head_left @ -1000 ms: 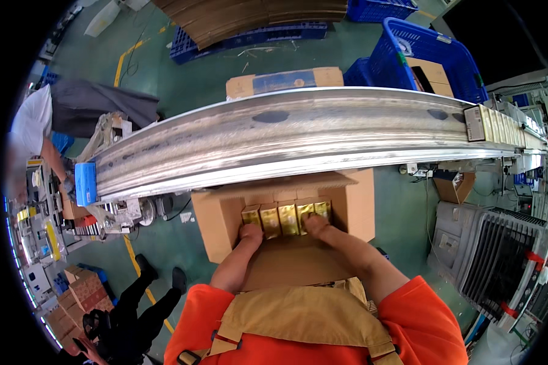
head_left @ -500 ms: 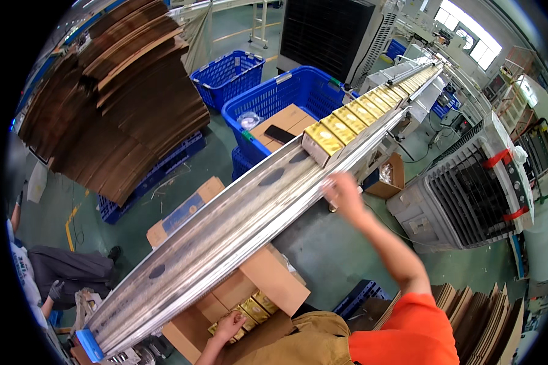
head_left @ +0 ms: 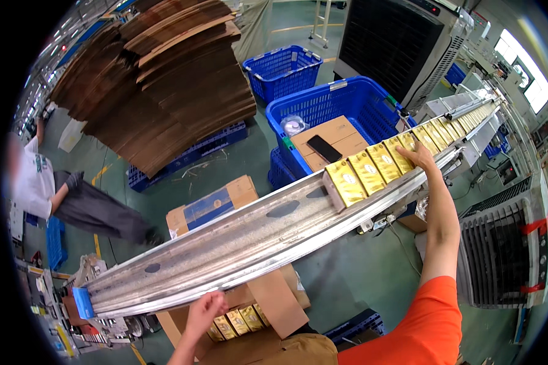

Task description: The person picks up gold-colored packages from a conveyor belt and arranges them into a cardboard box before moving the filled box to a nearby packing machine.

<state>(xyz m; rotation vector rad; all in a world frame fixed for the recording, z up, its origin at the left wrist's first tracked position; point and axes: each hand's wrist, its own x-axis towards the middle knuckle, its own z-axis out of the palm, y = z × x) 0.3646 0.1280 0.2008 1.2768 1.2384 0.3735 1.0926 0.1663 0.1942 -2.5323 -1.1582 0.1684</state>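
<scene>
Flat rectangular gold-foil packets (head_left: 377, 167) stand in a tight row on the curved metal chute (head_left: 249, 234), leaning against each other; more gold packets (head_left: 234, 322) sit upright inside the open cardboard box (head_left: 280, 304) beneath it.

Bright daylight from windows (head_left: 533, 73) (upper right), heavy fisheye bending, dark rim

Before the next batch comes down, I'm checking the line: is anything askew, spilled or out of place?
One oddity: a black phone lies loose on the cardboard boxes in the blue crate. The gold packs sit in an even row on the metal chute under the right hand. Nothing looks spilled.
</scene>
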